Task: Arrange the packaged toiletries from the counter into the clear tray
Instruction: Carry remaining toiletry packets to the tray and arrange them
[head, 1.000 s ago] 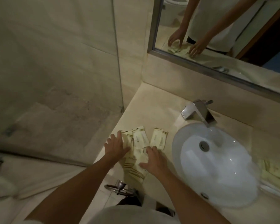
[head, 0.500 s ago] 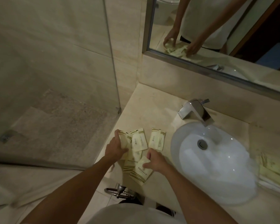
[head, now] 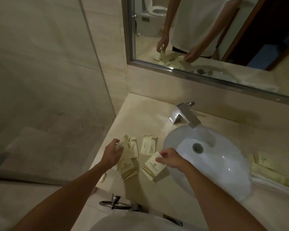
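on the pale stone counter, left of the white oval sink, cream toiletry packets with gold stripes lie scattered. the left hand is curled over a loose bunch of packets near the counter's left edge, fingers bent around their upper ends; how firmly it has them i cannot tell. the right hand pinches the top corner of one larger packet between thumb and fingertips, the packet tilted, its lower end at or close to the counter, just beside the sink rim. another striped packet lies flat below the left hand, and a pair of packets sits between the two hands, further back. a chrome faucet stands behind the sink. right of the sink, blurred, a clear tray edge shows with more cream packets inside. a glass shower panel borders the counter's left side, and a chrome towel ring hangs below its front edge. the mirror above reflects both hands and a toilet.
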Demonstrator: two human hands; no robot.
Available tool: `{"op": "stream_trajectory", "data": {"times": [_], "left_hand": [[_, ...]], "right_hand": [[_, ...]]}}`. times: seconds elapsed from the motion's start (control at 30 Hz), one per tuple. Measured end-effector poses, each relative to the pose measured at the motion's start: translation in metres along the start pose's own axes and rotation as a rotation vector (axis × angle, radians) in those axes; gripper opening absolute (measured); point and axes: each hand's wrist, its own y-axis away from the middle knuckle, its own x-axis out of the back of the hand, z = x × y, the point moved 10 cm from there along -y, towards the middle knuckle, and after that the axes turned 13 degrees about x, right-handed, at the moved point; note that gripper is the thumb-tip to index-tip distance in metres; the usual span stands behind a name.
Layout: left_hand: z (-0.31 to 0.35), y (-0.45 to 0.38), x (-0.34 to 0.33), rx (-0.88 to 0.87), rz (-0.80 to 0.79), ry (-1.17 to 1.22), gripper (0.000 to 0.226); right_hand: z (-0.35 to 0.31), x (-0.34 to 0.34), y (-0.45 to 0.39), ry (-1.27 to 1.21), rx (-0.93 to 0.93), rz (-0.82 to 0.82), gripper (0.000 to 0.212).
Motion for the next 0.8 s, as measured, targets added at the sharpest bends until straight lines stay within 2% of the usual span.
{"op": "stream_trajectory", "data": {"times": [0.2,0.3,0.4,0.47,0.53,0.7,0.8], "left_hand": [[0.053,0.023,-0.046,-0.091,-0.024,-0.030,0.019],[0.088,0.037,-0.080,-0.132,-0.067,-0.027,0.021],[0.125,0.053,-0.118,-0.167,-0.141,-0.017,0.029],[0.144,0.063,-0.145,-0.151,-0.194,-0.024,0.034],[0.166,0.072,-0.172,-0.174,-0.225,-0.038,0.033],[0.214,0.096,-0.235,-0.248,-0.293,-0.107,0.025],[0.246,0.112,-0.272,-0.360,-0.348,-0.154,0.018]], "right_hand": [[0.031,0.054,0.035,-0.135,0.013,0.162,0.019],[0.056,0.083,0.055,-0.253,-0.010,0.212,0.016],[0.087,0.117,0.077,-0.387,-0.062,0.301,0.028],[0.103,0.145,0.094,-0.444,-0.059,0.377,0.021],[0.122,0.172,0.112,-0.468,-0.056,0.461,0.013],[0.167,0.224,0.154,-0.563,-0.047,0.616,0.026],[0.196,0.253,0.177,-0.565,-0.056,0.694,0.033]]}}
